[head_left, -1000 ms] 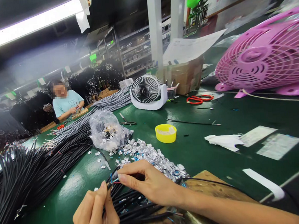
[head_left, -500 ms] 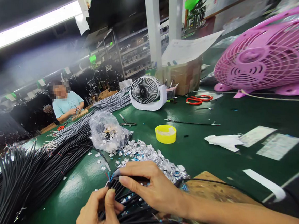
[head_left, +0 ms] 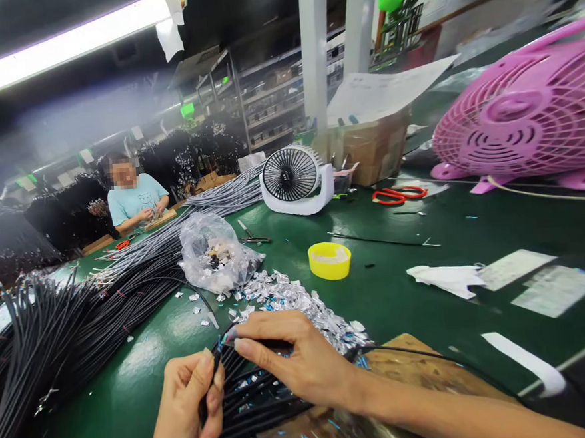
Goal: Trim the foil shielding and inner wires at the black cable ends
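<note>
My left hand (head_left: 187, 400) is closed around a black cable (head_left: 215, 361), its thumb on top near the stripped end. Thin coloured wires (head_left: 220, 341), blue among them, stick out of that end. My right hand (head_left: 302, 362) pinches at these wires with thumb and index finger; a grey cover sits on the index fingertip. Something dark and slim lies under the right fingers, its kind hidden. Below both hands are more black cables (head_left: 258, 408), lying over a brown board (head_left: 413, 364). Silver foil scraps (head_left: 303, 298) are heaped just beyond the right hand.
A clear plastic bag (head_left: 212, 248) of scraps and a yellow ring-shaped tub (head_left: 329, 261) stand ahead. Cable bundles (head_left: 93, 313) fill the left. A white fan (head_left: 294, 179), red-handled scissors (head_left: 400, 195) and a pink fan (head_left: 515, 110) are farther back. Another person (head_left: 138, 200) sits across the table.
My left hand has turned and shifted slightly, its thumb now higher along the cable. The wires, fanned out before, are now gathered at the right fingertips. The view has swung slightly left.
</note>
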{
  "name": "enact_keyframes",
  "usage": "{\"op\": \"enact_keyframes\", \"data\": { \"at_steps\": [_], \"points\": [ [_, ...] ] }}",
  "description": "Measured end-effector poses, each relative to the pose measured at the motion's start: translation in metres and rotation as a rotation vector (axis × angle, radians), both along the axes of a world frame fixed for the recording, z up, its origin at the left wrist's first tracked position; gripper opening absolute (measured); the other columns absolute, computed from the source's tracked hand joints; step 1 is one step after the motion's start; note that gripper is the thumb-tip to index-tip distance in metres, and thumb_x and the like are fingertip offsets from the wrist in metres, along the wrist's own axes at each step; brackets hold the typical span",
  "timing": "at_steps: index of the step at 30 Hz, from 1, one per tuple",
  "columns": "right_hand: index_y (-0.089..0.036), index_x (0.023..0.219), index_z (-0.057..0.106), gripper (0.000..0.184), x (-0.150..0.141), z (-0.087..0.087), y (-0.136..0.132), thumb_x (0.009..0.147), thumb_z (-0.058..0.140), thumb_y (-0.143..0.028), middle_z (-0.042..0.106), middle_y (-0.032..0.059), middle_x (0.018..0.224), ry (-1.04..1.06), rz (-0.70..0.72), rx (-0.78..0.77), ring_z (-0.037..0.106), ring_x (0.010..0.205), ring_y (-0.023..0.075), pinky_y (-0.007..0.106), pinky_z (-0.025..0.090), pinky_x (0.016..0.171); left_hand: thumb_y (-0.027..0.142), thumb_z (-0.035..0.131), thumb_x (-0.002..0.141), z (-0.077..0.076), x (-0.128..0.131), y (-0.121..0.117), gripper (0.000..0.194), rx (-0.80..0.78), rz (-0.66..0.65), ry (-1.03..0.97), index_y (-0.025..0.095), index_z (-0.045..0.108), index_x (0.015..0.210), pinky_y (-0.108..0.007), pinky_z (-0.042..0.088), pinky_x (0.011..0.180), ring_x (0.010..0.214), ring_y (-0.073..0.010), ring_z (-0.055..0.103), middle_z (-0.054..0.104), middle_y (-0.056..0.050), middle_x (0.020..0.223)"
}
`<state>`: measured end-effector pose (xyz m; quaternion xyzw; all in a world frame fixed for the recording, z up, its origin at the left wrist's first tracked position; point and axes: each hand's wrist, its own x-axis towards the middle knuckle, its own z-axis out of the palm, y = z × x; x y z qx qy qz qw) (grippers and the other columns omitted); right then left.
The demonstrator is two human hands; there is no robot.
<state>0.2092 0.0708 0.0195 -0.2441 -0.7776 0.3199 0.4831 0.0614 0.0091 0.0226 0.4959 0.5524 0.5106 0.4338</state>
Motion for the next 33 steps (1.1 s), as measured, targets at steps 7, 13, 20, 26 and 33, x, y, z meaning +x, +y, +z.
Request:
{"op": "enact_keyframes", "data": {
  "at_steps": [7,13,20,26,33],
  "points": [
    [-0.014,0.067,0.061,0.046,0.002,0.005,0.003,0.081,0.052,-0.057,0.056,0.0004,0.060,0.090,0.018,-0.115,0.047,0.054,0.0114,0.023,0.036,0.051,0.055,0.059,0.073,-0.001,0.001,0.000,0.043,0.072,0.051,0.033,0.013,0.063,0.065,-0.017,0.020,0.032,0.030,-0.0022,0.031,0.048,0.003,0.045],
    [-0.015,0.059,0.050,0.024,0.004,0.004,0.007,0.081,0.053,-0.024,0.044,-0.0024,0.058,0.043,0.121,0.037,0.038,0.053,0.0090,0.022,0.028,0.050,0.042,0.067,0.071,-0.001,0.007,-0.003,0.028,0.153,0.119,0.115,0.015,0.066,0.061,-0.019,0.036,0.044,0.046,-0.0083,0.046,0.055,0.001,0.053],
    [-0.017,0.061,0.044,0.020,0.002,0.001,0.010,0.080,0.049,-0.021,0.040,-0.0034,0.056,0.164,0.328,-0.018,0.035,0.052,0.0093,0.022,0.028,0.048,0.049,0.065,0.070,-0.004,0.007,0.002,0.036,0.115,0.044,0.097,0.013,0.065,0.064,-0.018,0.032,0.041,0.042,-0.0066,0.041,0.048,0.002,0.048],
    [-0.018,0.055,0.035,0.028,-0.002,-0.003,0.010,0.079,0.048,-0.026,0.033,-0.0043,0.053,0.131,0.209,0.034,0.029,0.049,0.0089,0.023,0.022,0.047,0.055,0.064,0.067,-0.012,0.007,0.006,0.045,0.056,-0.051,0.024,0.015,0.051,0.054,-0.017,0.022,0.036,0.036,-0.0034,0.031,0.039,0.005,0.042],
    [-0.020,0.057,0.033,0.034,-0.007,-0.002,0.004,0.081,0.045,-0.040,0.029,-0.0064,0.049,0.131,0.308,-0.349,0.026,0.044,0.0079,0.021,0.023,0.042,0.048,0.076,0.054,-0.024,-0.007,0.024,0.044,0.055,-0.071,-0.001,0.017,0.045,0.047,-0.019,0.026,0.036,0.037,-0.0050,0.031,0.037,0.005,0.039]
  ]
}}
